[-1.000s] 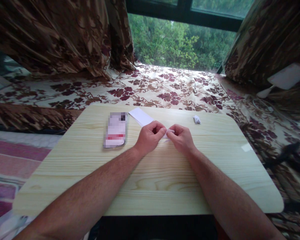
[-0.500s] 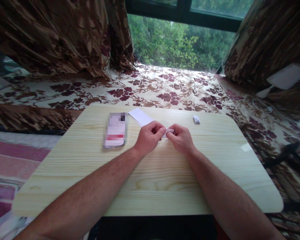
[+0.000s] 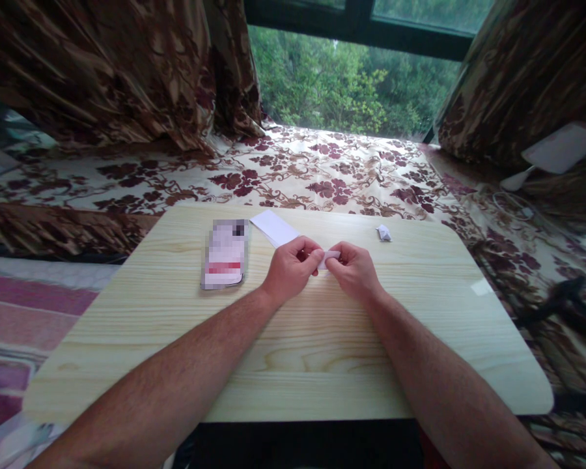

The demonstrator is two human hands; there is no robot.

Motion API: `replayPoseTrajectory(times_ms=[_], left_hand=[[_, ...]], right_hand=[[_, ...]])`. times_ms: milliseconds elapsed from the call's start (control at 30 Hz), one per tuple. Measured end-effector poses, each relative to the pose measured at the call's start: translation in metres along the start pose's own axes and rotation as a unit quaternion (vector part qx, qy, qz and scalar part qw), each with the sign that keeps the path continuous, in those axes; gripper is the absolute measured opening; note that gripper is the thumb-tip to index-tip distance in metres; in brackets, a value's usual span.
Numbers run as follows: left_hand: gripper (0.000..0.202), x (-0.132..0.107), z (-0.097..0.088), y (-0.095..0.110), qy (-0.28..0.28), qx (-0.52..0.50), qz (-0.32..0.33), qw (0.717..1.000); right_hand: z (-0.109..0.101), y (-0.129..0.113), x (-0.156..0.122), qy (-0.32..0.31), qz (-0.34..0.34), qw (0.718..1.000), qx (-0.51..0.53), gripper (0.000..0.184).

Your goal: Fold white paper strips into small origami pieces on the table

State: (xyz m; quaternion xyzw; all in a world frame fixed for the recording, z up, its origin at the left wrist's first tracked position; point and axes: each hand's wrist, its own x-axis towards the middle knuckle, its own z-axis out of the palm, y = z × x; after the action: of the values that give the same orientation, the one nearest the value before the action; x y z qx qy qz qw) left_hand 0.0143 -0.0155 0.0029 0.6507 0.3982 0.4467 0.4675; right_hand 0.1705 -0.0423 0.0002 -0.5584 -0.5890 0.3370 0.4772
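Over the middle of the wooden table, a small white piece of paper (image 3: 326,260) is pinched between my two hands. My left hand (image 3: 294,268) is closed, its thumb and fingers on the paper's left side. My right hand (image 3: 354,268) grips the right side with the thumb pressed on top. Most of the paper is covered by the fingers, so its exact shape is hard to make out. Just beyond my left hand lies a white paper sheet (image 3: 274,227), flat on the table. To the right rests a small folded white paper piece (image 3: 383,233).
A phone (image 3: 224,254), blurred by pixelation, lies on the table (image 3: 312,365) left of my hands. Behind the table is a flowered window seat (image 3: 332,169) between curtains. A white lamp (image 3: 561,148) stands at the right.
My hands stay nearly in place. The paper between them has shifted slightly, and a small tip that hung below it no longer shows.
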Motion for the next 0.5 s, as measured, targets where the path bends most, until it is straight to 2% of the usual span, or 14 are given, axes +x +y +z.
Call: replayPoseTrajectory(times_ms=[267, 500], left_hand=[[0.018, 0.0001, 0.0008, -0.0023, -0.011, 0.002, 0.000, 1.000], [0.019, 0.0048, -0.0035, 0.0025, 0.031, -0.053, -0.035, 0.998]], right_hand=[[0.0005, 0.0018, -0.0001, -0.006, -0.001, 1.000, -0.005, 0.008], [0.0001, -0.0034, 0.0017, -0.040, 0.013, 0.995, 0.093, 0.013]])
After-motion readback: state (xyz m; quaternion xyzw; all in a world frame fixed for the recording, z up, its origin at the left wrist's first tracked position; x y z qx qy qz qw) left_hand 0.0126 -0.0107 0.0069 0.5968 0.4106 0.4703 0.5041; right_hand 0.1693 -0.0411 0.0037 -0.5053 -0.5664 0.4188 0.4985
